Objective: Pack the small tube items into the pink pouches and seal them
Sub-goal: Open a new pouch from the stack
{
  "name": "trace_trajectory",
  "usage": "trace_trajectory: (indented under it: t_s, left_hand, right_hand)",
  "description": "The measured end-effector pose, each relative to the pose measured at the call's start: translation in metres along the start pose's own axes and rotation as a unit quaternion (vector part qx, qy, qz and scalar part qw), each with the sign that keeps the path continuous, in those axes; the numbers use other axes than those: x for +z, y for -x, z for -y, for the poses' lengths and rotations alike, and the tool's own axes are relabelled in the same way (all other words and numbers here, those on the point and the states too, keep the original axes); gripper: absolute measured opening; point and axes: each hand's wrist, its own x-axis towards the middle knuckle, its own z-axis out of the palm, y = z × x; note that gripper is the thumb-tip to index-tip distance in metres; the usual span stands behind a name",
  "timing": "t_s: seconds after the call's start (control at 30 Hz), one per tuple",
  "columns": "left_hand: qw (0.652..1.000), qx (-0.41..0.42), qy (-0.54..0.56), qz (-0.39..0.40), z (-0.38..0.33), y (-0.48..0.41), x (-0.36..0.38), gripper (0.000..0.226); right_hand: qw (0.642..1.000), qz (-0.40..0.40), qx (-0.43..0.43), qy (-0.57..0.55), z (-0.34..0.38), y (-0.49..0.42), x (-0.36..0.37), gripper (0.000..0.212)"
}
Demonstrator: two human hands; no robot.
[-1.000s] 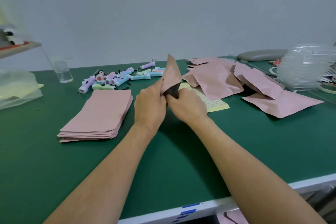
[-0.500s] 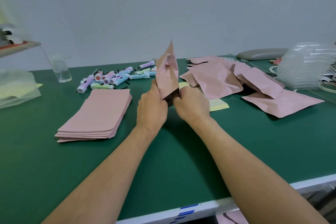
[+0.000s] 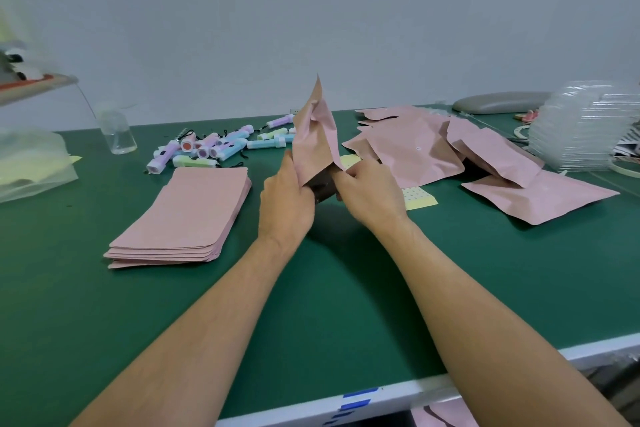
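Observation:
A pink pouch (image 3: pixel 316 139) stands upright above the green table (image 3: pixel 332 305), its dark mouth facing down toward me. My left hand (image 3: pixel 285 198) grips its left edge and my right hand (image 3: pixel 369 192) pinches its right edge at the mouth. What is inside the pouch is hidden. Several pastel tube items (image 3: pixel 214 147) lie in a loose heap behind, at the far left of the pouch. A flat stack of pink pouches (image 3: pixel 187 218) lies to the left. Filled pink pouches (image 3: pixel 450 152) are piled to the right.
A yellow sticker sheet (image 3: pixel 417 198) lies behind my right hand. A clear bottle (image 3: pixel 116 132) and a plastic bag (image 3: pixel 31 163) sit at the left. Stacked clear plastic trays (image 3: pixel 581 128) and a grey pad (image 3: pixel 498 102) are at the far right. The table's white edge (image 3: pixel 398 392) runs near me.
The pouch has been raised from leaning to the right to standing upright, and both hands have shifted slightly apart at its mouth.

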Motion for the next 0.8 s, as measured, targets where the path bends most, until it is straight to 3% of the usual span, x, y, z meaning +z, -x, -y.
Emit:
trace_trajectory:
  t_s: [0.13, 0.27, 0.33, 0.4, 0.43, 0.5, 0.53, 0.67, 0.73, 0.8]
  left_hand:
    - [0.999, 0.031, -0.008, 0.021, 0.000, 0.003, 0.002, 0.049]
    - [0.994, 0.064, -0.080, 0.033, 0.000, 0.005, 0.006, 0.044]
    - [0.993, 0.064, -0.093, 0.023, 0.001, 0.001, 0.005, 0.058]
    - [0.994, 0.066, -0.081, 0.042, 0.004, -0.002, 0.004, 0.078]
    - [0.994, 0.068, -0.068, 0.054, 0.006, -0.002, 0.003, 0.087]
    - [0.992, 0.088, -0.068, 0.061, 0.010, -0.003, 0.004, 0.097]
    - [0.991, 0.099, -0.069, 0.060, 0.010, -0.004, 0.004, 0.100]
    - [0.977, 0.180, 0.003, 0.118, 0.010, -0.001, -0.001, 0.103]
    - [0.958, 0.231, 0.079, 0.149, 0.008, -0.004, -0.009, 0.091]
    - [0.949, 0.194, 0.210, 0.132, 0.007, -0.013, -0.017, 0.072]
  right_hand:
    - [1.000, -0.003, -0.017, 0.008, 0.003, 0.005, 0.003, 0.042]
    - [0.993, -0.032, -0.036, 0.108, 0.007, 0.008, 0.007, 0.029]
    - [0.989, -0.070, -0.032, 0.127, 0.004, 0.004, 0.004, 0.028]
    - [0.990, -0.091, -0.038, 0.102, -0.004, -0.001, -0.001, 0.012]
    - [0.990, -0.093, -0.050, 0.091, -0.007, -0.002, -0.004, 0.019]
    - [0.989, -0.072, -0.091, 0.086, -0.009, -0.002, -0.007, 0.058]
    - [0.989, -0.067, -0.108, 0.079, -0.008, -0.001, -0.006, 0.068]
    - [0.987, -0.071, -0.143, -0.018, 0.000, 0.001, 0.001, 0.068]
    - [0.985, -0.070, -0.139, -0.073, 0.001, 0.001, 0.001, 0.064]
    - [0.978, -0.049, -0.120, -0.163, -0.002, 0.000, -0.003, 0.064]
